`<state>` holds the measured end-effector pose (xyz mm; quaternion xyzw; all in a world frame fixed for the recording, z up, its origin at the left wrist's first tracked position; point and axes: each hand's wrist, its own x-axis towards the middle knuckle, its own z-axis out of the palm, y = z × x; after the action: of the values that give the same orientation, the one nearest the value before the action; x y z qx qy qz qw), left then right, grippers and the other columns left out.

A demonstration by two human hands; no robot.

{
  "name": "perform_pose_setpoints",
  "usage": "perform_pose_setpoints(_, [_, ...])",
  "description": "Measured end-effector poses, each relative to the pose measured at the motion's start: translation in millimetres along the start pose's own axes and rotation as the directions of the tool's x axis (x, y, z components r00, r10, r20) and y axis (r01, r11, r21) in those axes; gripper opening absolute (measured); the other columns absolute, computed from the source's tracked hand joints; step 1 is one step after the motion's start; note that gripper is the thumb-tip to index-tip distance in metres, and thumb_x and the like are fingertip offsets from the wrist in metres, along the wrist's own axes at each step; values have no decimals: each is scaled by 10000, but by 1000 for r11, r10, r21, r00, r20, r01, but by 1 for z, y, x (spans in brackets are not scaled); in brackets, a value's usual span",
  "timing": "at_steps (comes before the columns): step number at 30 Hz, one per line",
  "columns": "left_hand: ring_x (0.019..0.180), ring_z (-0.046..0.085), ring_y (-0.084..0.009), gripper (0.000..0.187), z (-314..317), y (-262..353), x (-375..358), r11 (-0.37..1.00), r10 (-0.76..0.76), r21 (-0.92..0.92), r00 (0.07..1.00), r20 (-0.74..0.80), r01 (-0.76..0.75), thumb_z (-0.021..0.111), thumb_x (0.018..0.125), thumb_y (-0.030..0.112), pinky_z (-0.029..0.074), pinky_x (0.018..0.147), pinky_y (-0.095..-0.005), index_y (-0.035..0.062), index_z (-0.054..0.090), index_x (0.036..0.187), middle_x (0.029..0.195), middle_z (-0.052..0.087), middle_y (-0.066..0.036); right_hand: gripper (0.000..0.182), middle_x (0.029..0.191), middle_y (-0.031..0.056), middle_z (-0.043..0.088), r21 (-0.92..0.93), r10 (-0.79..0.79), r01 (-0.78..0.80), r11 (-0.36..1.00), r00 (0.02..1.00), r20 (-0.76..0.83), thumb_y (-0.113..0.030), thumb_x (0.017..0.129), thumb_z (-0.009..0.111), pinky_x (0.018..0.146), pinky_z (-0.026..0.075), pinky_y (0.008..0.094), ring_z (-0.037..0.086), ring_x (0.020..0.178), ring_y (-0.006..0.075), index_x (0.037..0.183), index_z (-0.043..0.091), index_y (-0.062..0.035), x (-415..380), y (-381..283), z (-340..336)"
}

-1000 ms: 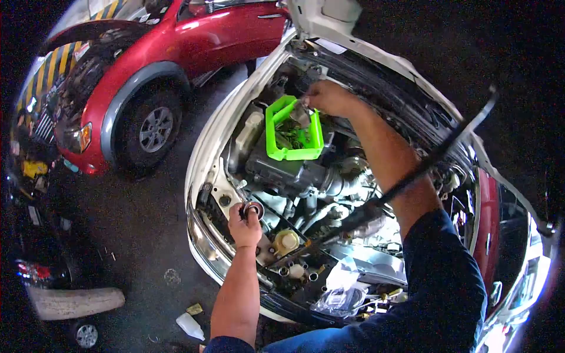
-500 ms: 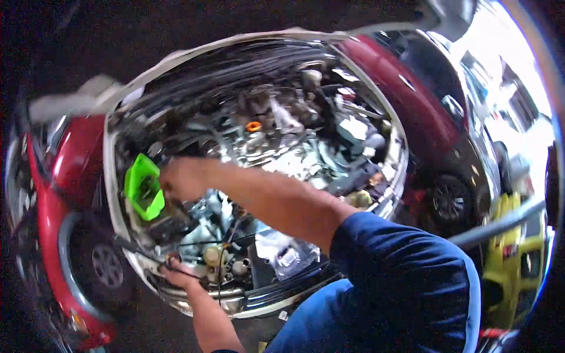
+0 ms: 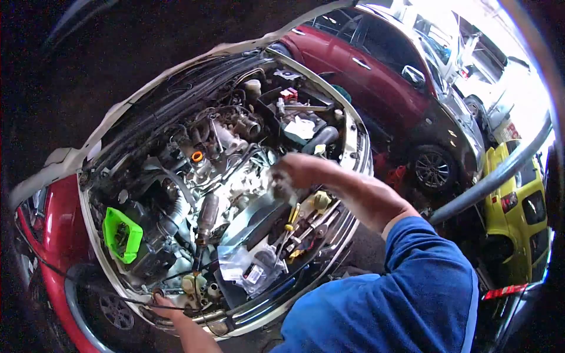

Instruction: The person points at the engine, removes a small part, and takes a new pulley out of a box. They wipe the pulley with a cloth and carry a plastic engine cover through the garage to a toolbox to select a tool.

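Observation:
My left hand (image 3: 166, 308) is at the front left corner of the open engine bay, its fingers curled. A thin black cable (image 3: 129, 300) crosses it; I cannot make out what the fingers close on. Over the front middle of the engine (image 3: 203, 170) hangs my right hand (image 3: 287, 175), smeared by motion, its fingers pointing down. Just below it, yellow-handled pliers (image 3: 292, 217) lie among other hand tools near the front edge. A clear plastic bag (image 3: 253, 267) with parts in it rests nearer to me.
A bright green tray (image 3: 132, 238) with small parts stands at the left of the bay. An orange ring (image 3: 197, 156) sits on the engine. Red cars (image 3: 62, 217) flank this one. A grey post (image 3: 494, 173) slants at right, before a yellow car (image 3: 518, 206).
My right hand has moved from beside the green tray, rightward across the engine. My left hand stays at the front left corner. The view has turned, so the bay sits further left.

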<state>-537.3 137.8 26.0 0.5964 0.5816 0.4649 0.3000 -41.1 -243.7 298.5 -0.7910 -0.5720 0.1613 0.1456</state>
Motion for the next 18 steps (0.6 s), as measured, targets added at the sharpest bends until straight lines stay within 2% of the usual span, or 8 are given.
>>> perform_pose_setpoints(1, [812, 596, -348, 403, 5, -6, 1, 996, -27, -82, 997, -77, 21, 603, 816, 222, 470, 716, -421, -106, 545, 1043, 970, 623, -241, 225, 880, 201, 651, -53, 114, -113, 992, 993, 16, -192, 831, 553, 721, 501, 417, 638, 805, 311, 976, 643, -44, -1, 19, -12])
perform_pose_setpoints(5, [790, 566, -233, 437, 3, 32, -8, 972, -213, 78, 973, -90, 220, 569, 827, 215, 467, 624, -348, -80, 535, 1147, 984, 607, -181, 260, 917, 172, 665, -115, 325, -353, 929, 923, -204, -140, 813, 557, 724, 508, 377, 644, 812, 280, 1040, 650, -55, 5, 103, -47])
perform_pose_setpoints(8, [796, 568, -245, 460, 5, 29, -6, 975, -223, -40, 970, -102, 220, 565, 839, 225, 469, 625, -345, -75, 517, 1184, 1031, 594, -191, 235, 886, 174, 665, 31, 373, -386, 922, 862, -343, -134, 818, 563, 723, 500, 389, 647, 813, 269, 1021, 659, -65, 31, 175, -61])
perform_pose_setpoints(9, [821, 580, -254, 466, 3, 35, -11, 953, -296, -93, 953, -69, 289, 567, 841, 233, 483, 648, -354, -71, 517, 1190, 1066, 587, -197, 183, 759, 214, 633, 115, 453, -452, 885, 776, -438, -104, 782, 512, 655, 487, 400, 623, 700, 324, 871, 666, -60, 44, 193, -60])
perform_pose_setpoints(11, [865, 594, -279, 477, 5, 45, -16, 968, -242, 36, 960, -143, 250, 561, 847, 256, 498, 684, -370, -73, 515, 1189, 1088, 581, -214, 188, 760, 216, 635, -113, 343, -465, 878, 777, -528, -106, 778, 511, 662, 498, 397, 630, 704, 329, 868, 667, -57, 70, 232, -64])
perform_pose_setpoints(13, [917, 596, -300, 483, -2, 37, -14, 966, -197, 144, 970, -139, 217, 554, 850, 276, 502, 747, -370, -84, 526, 1170, 1113, 574, -227, 196, 791, 224, 640, -5, 500, -574, 819, 719, -483, -124, 772, 509, 684, 503, 408, 635, 755, 358, 864, 665, -48, 88, 239, -71])
perform_pose_setpoints(17, [956, 571, -358, 490, -1, 30, -9, 969, -123, 201, 987, -103, 141, 554, 830, 276, 447, 874, -397, -104, 543, 1140, 1136, 571, -245, 160, 860, 222, 640, 5, 547, -630, 776, 670, -502, -150, 800, 563, 711, 479, 418, 625, 852, 369, 894, 659, -63, 125, 286, -52])
perform_pose_setpoints(18, [960, 570, -352, 484, 1, 25, -7, 982, -183, 37, 979, -94, 187, 555, 829, 274, 446, 873, -395, -99, 547, 1137, 1136, 573, -240, 167, 848, 209, 648, 218, 623, -612, 760, 590, -515, -136, 811, 534, 703, 483, 409, 630, 837, 353, 898, 648, -52, 125, 281, -47])
